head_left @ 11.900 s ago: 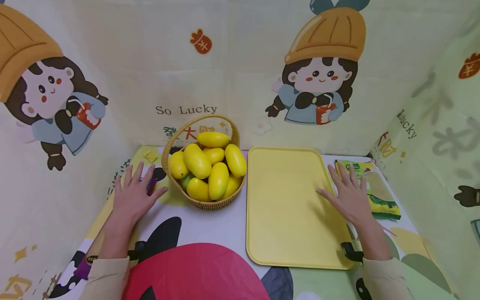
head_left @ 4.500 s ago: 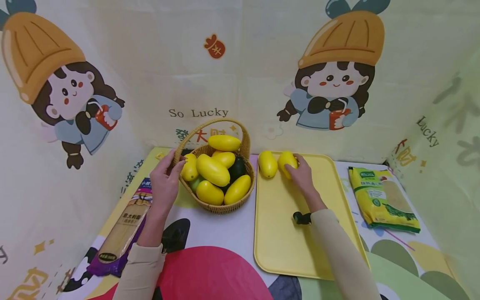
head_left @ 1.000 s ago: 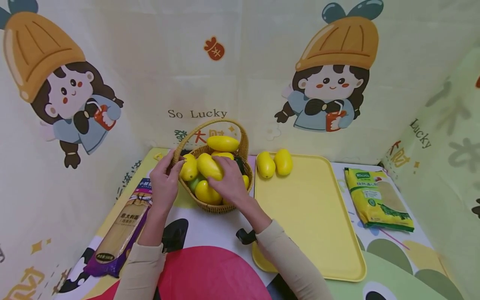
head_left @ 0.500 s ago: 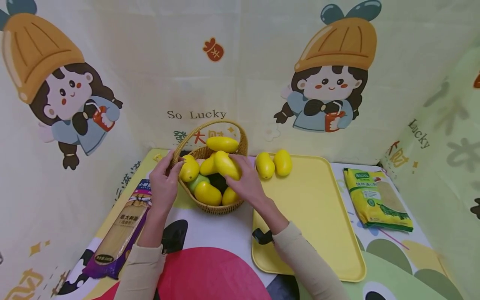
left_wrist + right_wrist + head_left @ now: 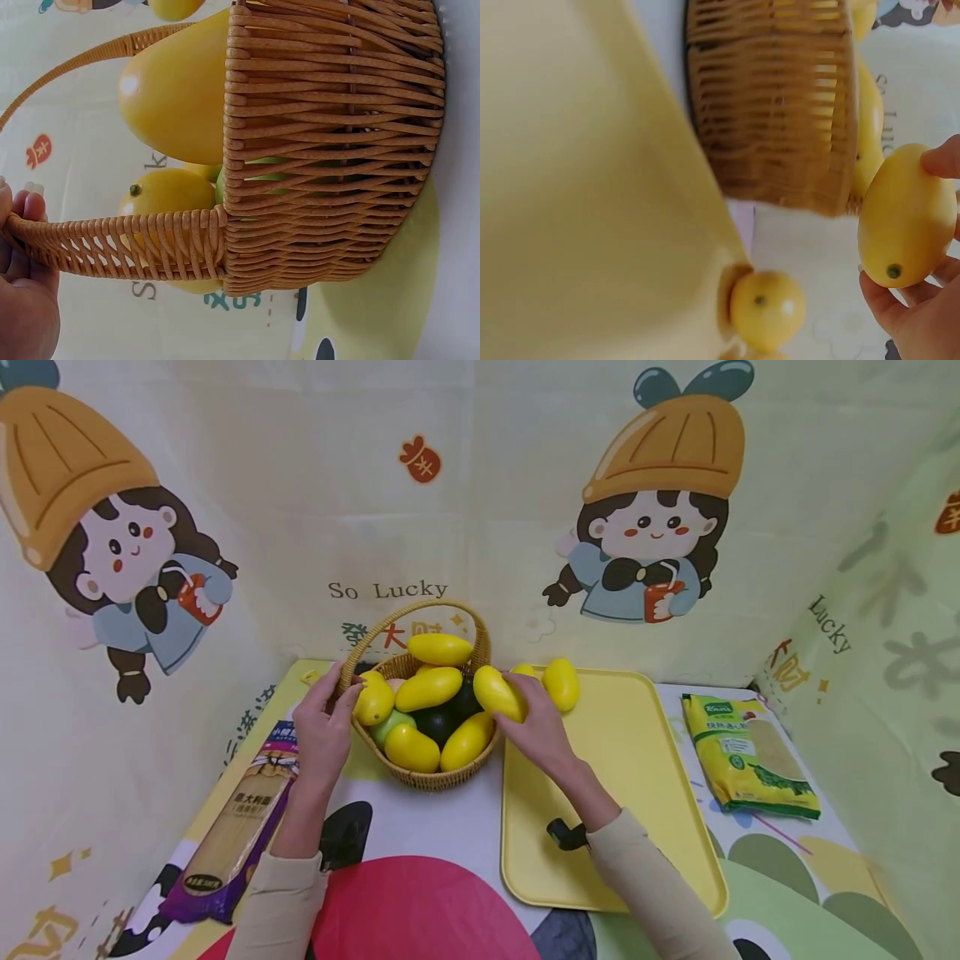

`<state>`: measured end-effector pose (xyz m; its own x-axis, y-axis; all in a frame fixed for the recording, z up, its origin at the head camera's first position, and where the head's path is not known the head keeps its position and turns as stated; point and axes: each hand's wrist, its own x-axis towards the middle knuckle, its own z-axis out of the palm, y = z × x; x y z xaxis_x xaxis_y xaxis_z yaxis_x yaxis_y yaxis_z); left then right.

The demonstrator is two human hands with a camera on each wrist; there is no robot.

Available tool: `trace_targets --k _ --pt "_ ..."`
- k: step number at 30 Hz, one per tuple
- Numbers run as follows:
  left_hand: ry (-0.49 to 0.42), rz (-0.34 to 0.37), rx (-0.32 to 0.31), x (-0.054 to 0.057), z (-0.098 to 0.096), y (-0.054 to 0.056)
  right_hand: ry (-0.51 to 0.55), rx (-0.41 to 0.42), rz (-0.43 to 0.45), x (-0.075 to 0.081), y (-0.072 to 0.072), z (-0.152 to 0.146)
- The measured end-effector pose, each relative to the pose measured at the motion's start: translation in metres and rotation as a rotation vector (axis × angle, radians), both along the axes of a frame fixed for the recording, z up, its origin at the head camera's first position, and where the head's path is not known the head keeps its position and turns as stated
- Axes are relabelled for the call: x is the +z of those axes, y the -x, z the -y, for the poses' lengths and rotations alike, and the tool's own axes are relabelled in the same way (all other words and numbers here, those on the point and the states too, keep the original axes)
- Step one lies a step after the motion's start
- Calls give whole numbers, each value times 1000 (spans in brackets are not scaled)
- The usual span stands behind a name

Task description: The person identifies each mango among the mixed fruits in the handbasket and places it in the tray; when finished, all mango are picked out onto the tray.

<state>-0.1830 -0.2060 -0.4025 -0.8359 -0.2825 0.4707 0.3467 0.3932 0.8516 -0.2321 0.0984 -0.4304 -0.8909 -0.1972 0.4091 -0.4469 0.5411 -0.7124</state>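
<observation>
My right hand (image 5: 546, 727) grips a yellow mango (image 5: 495, 692) between thumb and fingers, raised beside the basket's right rim. In the right wrist view the held mango (image 5: 907, 225) shows its stem end. My left hand (image 5: 322, 735) holds the left side of the handle of the wicker basket (image 5: 431, 781), its fingers curled round it in the left wrist view. Several mangoes (image 5: 429, 689) fill the basket, with dark green fruit (image 5: 435, 725) and a light green one (image 5: 390, 723) among them. Two mangoes lie at the back of the yellow tray (image 5: 600, 777): one mango (image 5: 561, 685) plain, the other partly hidden by my right hand.
A purple-ended pack of pasta (image 5: 240, 827) lies left of my left forearm. Right of the tray is a yellow-green food packet (image 5: 750, 756). A small yellow wrapped piece (image 5: 310, 677) sits at the back left. Patterned cloth walls (image 5: 510, 527) enclose the table.
My right hand has lifted a mango out of the basket and carried it rightward to the tray's left edge. Two mangoes have come onto the tray since the first frame. My left hand stays on the handle.
</observation>
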Motion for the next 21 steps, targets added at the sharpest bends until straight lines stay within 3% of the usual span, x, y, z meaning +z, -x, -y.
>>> trace_targets --k 13,21 --pt "-1 0 -7 0 0 0 -8 -152 -21 -18 7 -64" --pt "-4 8 -5 0 0 -1 45 -310 54 -34 11 -111"
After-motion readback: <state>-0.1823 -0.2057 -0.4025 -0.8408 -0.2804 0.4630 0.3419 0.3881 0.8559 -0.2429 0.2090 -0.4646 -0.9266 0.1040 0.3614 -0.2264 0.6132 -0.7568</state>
